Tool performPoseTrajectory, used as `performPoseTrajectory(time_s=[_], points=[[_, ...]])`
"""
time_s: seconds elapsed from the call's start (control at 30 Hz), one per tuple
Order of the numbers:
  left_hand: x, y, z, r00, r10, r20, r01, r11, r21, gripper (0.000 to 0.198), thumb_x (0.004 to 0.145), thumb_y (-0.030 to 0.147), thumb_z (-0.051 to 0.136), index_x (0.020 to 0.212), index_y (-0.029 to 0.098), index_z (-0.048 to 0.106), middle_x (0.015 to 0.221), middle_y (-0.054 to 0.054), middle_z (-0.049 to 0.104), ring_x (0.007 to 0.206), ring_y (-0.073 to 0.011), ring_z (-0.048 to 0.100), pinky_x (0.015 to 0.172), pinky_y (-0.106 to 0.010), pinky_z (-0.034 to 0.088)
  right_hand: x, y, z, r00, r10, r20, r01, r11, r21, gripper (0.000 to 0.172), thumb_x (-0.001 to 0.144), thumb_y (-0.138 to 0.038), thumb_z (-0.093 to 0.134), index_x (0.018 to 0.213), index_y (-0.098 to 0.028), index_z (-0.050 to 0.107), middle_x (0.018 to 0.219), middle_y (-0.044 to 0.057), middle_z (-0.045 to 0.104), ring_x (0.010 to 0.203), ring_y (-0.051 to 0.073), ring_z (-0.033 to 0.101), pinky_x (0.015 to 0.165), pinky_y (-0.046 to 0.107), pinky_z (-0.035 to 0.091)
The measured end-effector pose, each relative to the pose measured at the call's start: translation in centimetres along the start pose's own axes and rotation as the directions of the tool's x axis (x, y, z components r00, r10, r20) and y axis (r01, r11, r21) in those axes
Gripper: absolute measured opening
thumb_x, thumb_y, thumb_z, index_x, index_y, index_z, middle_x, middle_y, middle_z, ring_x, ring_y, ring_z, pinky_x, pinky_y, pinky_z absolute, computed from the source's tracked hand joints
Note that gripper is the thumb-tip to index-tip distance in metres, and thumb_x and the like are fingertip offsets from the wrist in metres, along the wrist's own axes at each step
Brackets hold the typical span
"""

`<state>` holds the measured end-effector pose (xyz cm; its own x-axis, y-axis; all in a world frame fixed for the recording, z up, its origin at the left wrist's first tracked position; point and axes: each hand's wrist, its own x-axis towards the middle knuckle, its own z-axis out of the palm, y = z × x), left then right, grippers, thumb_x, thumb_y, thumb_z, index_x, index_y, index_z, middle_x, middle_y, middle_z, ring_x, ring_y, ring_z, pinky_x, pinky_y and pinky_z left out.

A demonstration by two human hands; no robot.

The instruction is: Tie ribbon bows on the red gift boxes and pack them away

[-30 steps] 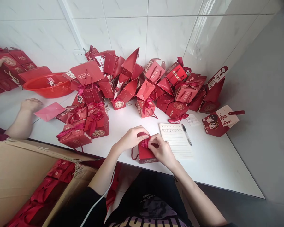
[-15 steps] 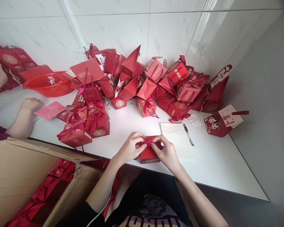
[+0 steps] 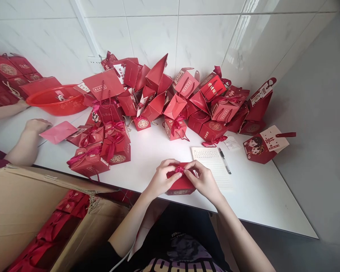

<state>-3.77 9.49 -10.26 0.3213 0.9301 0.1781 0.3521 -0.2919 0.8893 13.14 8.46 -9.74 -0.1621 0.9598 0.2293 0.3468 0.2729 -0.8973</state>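
Directly in front of me, close to the table's front edge, stands a red gift box with gold print on its near side. A dark red ribbon is gathered in a knot or bow on its top. My left hand pinches the ribbon from the left, thumb and fingertips together. From the right, my right hand also has its thumb and index finger closed on it. The fingers partly cover the ribbon, so the exact form of the knot is hidden.
Behind lies a heap of red gift boxes. A notebook and pen lie to the right. Tied boxes, a pink envelope and a red basin are left, near another person's hand. A cardboard carton stands lower left.
My hands have shifted slightly to the right, still at the ribbon, and the box has turned or moved a little. The other person's far hand has moved down beside the basin.
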Motion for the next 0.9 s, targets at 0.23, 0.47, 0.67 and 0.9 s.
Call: performPoseTrajectory(time_s=[0.23, 0.47, 0.67, 0.9], points=[[-0.1, 0.0, 0.5, 0.993, -0.116, -0.02, 0.114, 0.99, -0.086, 0.028, 0.085, 0.034, 0.049, 0.07, 0.019, 0.067, 0.116, -0.006, 0.057, 0.115, -0.022, 0.05, 0.101, -0.038, 0.039, 0.1, 0.4, 0.3, 0.998, -0.057, 0.016, 0.058, 0.991, -0.12, 0.008, 0.086, -0.024, 0.05, 0.082, -0.023, 0.056, 0.079, 0.0, 0.063, 0.071, 0.015, 0.058, 0.067, 0.029, 0.048], [0.0, -0.1, 0.9, 0.983, -0.171, -0.067, 0.158, 0.973, -0.168, 0.033, 0.085, 0.034, 0.047, 0.064, 0.018, 0.066, 0.116, -0.006, 0.059, 0.108, -0.0215, 0.055, 0.096, -0.035, 0.043, -0.3, 0.7, 0.4, 0.942, -0.329, -0.071, 0.299, 0.914, -0.274, 0.01, 0.088, -0.021, 0.048, 0.086, -0.023, 0.058, 0.093, 0.007, 0.061, 0.092, 0.021, 0.057, 0.078, 0.038, 0.049], [0.1, 0.2, 0.9, 0.984, -0.165, -0.063, 0.15, 0.969, -0.197, 0.029, 0.084, 0.034, 0.05, 0.068, 0.017, 0.067, 0.115, -0.007, 0.059, 0.107, -0.0214, 0.057, 0.094, -0.034, 0.044, -1.3, 0.4, 0.1, 0.901, -0.434, -0.007, 0.394, 0.823, -0.409, 0.004, 0.084, -0.025, 0.058, 0.086, -0.024, 0.061, 0.11, 0.009, 0.055, 0.104, 0.025, 0.052, 0.085, 0.044, 0.047], [-0.1, 0.6, 0.4, 0.988, -0.107, -0.109, 0.096, 0.99, -0.103, 0.032, 0.085, 0.034, 0.048, 0.063, 0.018, 0.066, 0.117, -0.007, 0.06, 0.108, -0.0221, 0.056, 0.095, -0.036, 0.043, -1.2, 0.0, 0.8, 0.896, -0.434, -0.087, 0.34, 0.8, -0.494, 0.005, 0.084, -0.028, 0.059, 0.085, -0.023, 0.06, 0.102, 0.009, 0.057, 0.091, 0.022, 0.055, 0.078, 0.04, 0.046]])
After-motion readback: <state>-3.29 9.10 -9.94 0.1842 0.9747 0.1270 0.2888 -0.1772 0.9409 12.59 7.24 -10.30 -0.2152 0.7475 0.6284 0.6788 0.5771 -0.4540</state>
